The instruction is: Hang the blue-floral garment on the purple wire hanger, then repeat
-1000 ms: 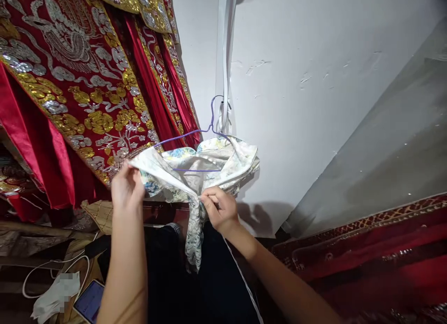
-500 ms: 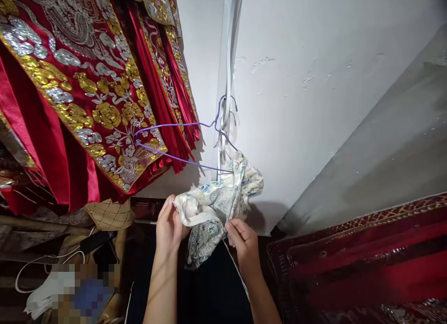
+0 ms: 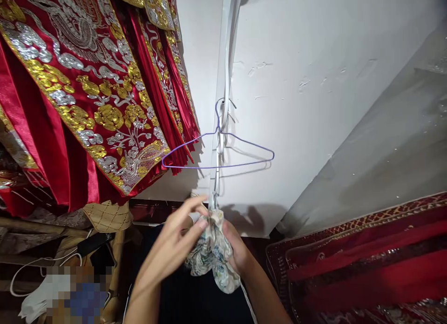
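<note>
A crumpled white garment [image 3: 225,273] with a blue and yellowish floral print is bunched between my two hands. My right hand [image 3: 238,247] is closed on its right side, with the thumb pointing up along the cloth. At the upper left of the bundle, my left hand [image 3: 178,233] has its thumb and a bent finger nearly meeting on the fabric, while the other fingers are partly hidden. Above both hands, a bare purple wire hanger [image 3: 195,167] hangs by its hook from a white strip on the wall.
Red costumes [image 3: 115,105] with gold and silver sequins hang at the left. A white strap [image 3: 226,58] runs down the wall. Dark red packed fabric [image 3: 363,263] lies at lower right. A bamboo seat with a white cable [image 3: 26,268] and a woven hat-like thing [image 3: 108,216] is at lower left.
The garment has come off the hanger and been lowered into a tighter bundle. The hanger swung level and flatter to the wall. My left hand moved right, close to my right hand.
</note>
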Action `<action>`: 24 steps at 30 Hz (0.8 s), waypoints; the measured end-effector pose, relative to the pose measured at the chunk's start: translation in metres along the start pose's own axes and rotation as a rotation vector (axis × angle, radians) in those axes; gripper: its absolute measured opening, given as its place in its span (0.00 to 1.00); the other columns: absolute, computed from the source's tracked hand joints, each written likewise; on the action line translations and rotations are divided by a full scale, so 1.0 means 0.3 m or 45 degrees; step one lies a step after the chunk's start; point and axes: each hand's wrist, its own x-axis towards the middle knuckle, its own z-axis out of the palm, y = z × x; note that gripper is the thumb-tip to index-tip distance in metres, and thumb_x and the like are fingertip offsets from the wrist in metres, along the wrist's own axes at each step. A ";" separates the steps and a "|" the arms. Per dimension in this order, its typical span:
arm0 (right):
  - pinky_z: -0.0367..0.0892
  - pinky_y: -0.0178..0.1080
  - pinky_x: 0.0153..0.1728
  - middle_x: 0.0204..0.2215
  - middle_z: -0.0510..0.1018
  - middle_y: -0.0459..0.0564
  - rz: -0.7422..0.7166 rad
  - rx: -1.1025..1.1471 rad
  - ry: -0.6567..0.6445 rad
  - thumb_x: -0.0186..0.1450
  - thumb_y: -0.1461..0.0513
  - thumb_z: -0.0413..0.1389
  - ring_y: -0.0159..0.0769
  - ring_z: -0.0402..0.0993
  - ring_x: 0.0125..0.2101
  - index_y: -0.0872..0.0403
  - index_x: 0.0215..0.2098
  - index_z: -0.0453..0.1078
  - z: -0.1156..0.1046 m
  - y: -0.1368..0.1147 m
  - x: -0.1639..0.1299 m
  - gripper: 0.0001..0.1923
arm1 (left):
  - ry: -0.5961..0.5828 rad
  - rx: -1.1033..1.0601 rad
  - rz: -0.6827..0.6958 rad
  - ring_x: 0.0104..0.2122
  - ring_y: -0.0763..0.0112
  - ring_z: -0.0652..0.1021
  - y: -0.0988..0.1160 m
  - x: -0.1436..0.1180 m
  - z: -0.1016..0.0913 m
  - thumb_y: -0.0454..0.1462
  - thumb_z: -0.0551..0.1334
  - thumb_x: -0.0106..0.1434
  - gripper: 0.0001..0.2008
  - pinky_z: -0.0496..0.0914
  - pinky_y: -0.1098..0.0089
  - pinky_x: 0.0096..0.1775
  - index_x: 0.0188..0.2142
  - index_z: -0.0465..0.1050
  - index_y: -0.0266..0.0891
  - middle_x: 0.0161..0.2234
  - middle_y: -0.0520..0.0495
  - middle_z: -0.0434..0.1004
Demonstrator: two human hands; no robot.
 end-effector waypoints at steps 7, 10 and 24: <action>0.66 0.35 0.33 0.27 0.74 0.44 -0.115 -0.926 -0.493 0.56 0.66 0.63 0.33 0.69 0.29 0.55 0.31 0.73 -0.008 -0.235 0.074 0.05 | -0.523 0.005 -0.013 0.36 0.65 0.72 -0.159 0.065 -0.078 0.55 0.43 0.74 0.29 0.67 0.67 0.42 0.39 0.73 0.37 0.36 0.45 0.75; 0.66 0.35 0.33 0.27 0.76 0.45 -0.468 -1.210 -0.152 0.55 0.71 0.55 0.34 0.71 0.29 0.54 0.27 0.73 -0.045 -0.333 0.139 0.08 | -0.578 0.251 -0.039 0.28 0.71 0.66 -0.194 0.064 -0.105 0.54 0.47 0.73 0.27 0.63 0.70 0.34 0.26 0.64 0.37 0.26 0.51 0.66; 0.67 0.37 0.35 0.38 0.86 0.45 -0.413 -1.680 0.571 0.56 0.67 0.53 0.43 0.80 0.37 0.47 0.44 0.81 -0.319 -0.393 0.308 0.22 | -0.439 1.182 -0.414 0.55 0.49 0.74 -0.230 0.091 -0.358 0.47 0.57 0.68 0.17 0.64 0.52 0.55 0.48 0.79 0.48 0.49 0.41 0.81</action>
